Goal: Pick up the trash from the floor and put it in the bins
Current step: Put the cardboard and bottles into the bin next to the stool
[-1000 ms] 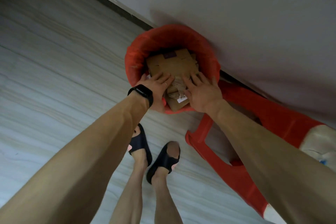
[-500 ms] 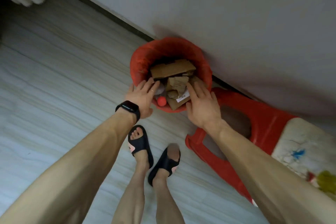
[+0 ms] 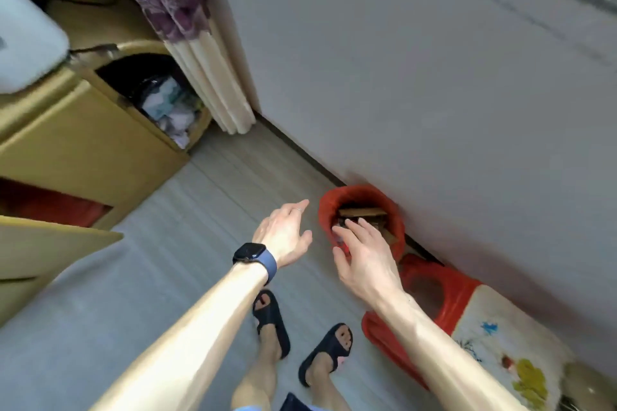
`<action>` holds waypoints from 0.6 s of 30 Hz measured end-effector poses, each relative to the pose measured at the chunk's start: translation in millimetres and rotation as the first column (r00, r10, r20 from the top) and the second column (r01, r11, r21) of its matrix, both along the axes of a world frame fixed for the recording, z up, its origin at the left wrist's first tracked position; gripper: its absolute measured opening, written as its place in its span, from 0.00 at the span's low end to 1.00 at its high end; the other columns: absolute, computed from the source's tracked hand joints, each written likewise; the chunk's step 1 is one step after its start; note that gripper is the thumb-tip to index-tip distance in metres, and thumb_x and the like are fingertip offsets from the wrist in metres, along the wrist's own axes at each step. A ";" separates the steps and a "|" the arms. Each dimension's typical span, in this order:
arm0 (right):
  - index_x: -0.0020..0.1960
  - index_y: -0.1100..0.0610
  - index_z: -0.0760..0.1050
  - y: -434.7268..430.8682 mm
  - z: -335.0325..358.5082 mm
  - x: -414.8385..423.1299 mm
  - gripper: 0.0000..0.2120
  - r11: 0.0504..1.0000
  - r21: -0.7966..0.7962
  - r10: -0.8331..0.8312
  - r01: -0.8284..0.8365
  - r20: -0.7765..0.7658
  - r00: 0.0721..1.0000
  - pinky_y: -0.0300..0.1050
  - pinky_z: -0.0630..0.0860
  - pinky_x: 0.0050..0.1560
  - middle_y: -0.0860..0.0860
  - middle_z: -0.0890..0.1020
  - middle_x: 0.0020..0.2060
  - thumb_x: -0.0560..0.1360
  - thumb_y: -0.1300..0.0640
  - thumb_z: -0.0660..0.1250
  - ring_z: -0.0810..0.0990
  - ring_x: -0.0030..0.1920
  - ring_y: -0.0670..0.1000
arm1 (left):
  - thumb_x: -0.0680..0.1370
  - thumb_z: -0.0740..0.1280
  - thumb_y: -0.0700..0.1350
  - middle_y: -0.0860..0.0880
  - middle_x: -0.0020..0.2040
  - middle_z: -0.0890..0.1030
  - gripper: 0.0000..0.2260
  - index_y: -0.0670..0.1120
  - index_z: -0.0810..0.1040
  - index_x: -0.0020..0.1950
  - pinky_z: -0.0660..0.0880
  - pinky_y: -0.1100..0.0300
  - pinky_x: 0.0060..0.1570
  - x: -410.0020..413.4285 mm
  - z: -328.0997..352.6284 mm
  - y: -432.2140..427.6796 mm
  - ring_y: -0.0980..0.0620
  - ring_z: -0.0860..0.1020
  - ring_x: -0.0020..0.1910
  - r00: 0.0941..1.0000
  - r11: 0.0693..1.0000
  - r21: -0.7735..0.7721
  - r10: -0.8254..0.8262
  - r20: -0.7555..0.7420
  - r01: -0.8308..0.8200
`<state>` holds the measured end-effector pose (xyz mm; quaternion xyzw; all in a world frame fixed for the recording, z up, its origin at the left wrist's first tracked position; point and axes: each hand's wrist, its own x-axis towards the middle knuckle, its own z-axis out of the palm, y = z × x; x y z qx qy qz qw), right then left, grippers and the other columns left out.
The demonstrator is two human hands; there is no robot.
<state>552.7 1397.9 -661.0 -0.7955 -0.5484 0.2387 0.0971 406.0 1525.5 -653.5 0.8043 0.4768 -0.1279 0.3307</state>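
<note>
Head view: a round red plastic bin (image 3: 362,191) lined with a red bag stands on the pale wood-grain floor (image 3: 200,210) against the grey wall. The trash, flat brown cardboard pieces (image 3: 362,211), lies inside it, with one slab across the mouth at about rim height.

The left hand (image 3: 283,233), with a dark smartwatch (image 3: 253,255) at the wrist, hovers just beside the bin with its fingers loosely spread and holds nothing. The right hand (image 3: 364,253) is palm down over the near rim with its fingers straight and slightly fanned, gripping nothing. I cannot tell whether its fingertips touch the cardboard.

The cardboard is probably light and stiff, with springy folds and hard edges, so it may well ride back up. It seems best pressed on its broad face with a flat palm, or pinched at an edge to turn it on end.

A tall tan box-shaped bin (image 3: 100,130) with a black liner holds crumpled white paper (image 3: 170,107) well apart to the left. A red plastic stool (image 3: 434,294) stands just beside the red bin.
</note>
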 end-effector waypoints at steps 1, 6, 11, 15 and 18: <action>0.68 0.49 0.76 8.4 31.0 -16.1 0.20 0.999 0.034 0.032 -0.032 0.010 0.999 0.53 0.65 0.73 0.51 0.76 0.69 0.77 0.48 0.62 0.66 0.74 0.54 | 0.78 0.62 0.51 0.49 0.75 0.66 0.28 0.50 0.60 0.78 0.67 0.53 0.67 -22.3 32.1 3.2 0.47 0.67 0.71 0.999 0.998 0.035 0.042 0.035 -0.043; 0.65 0.47 0.77 64.0 154.1 -107.6 0.19 0.964 0.219 0.154 -0.153 0.012 0.988 0.52 0.69 0.70 0.47 0.78 0.65 0.76 0.45 0.62 0.69 0.72 0.53 | 0.78 0.62 0.53 0.50 0.74 0.68 0.27 0.53 0.62 0.76 0.66 0.54 0.68 -149.0 152.1 38.4 0.49 0.68 0.71 0.973 0.954 0.207 0.195 0.122 -0.217; 0.65 0.46 0.77 125.6 223.2 -196.2 0.19 0.894 0.358 0.268 -0.269 0.054 0.962 0.49 0.69 0.70 0.45 0.79 0.62 0.76 0.44 0.63 0.70 0.69 0.52 | 0.78 0.62 0.54 0.52 0.72 0.69 0.25 0.54 0.64 0.75 0.69 0.55 0.65 -277.3 222.8 71.7 0.49 0.70 0.68 0.936 0.870 0.349 0.304 0.176 -0.349; 0.64 0.47 0.77 174.9 269.1 -293.7 0.20 0.808 0.414 0.413 -0.419 0.110 0.904 0.51 0.71 0.68 0.46 0.80 0.62 0.76 0.43 0.61 0.72 0.68 0.54 | 0.77 0.62 0.54 0.51 0.71 0.71 0.24 0.55 0.66 0.74 0.70 0.53 0.64 -398.4 265.1 85.6 0.48 0.71 0.67 0.885 0.782 0.416 0.423 0.196 -0.465; 0.64 0.48 0.77 205.4 301.7 -370.8 0.18 0.739 0.478 0.478 -0.475 0.126 0.870 0.50 0.71 0.68 0.46 0.80 0.61 0.76 0.46 0.64 0.72 0.67 0.53 | 0.78 0.62 0.53 0.52 0.70 0.72 0.23 0.55 0.68 0.72 0.70 0.54 0.64 -486.3 289.1 83.4 0.48 0.72 0.66 0.830 0.711 0.431 0.512 0.223 -0.555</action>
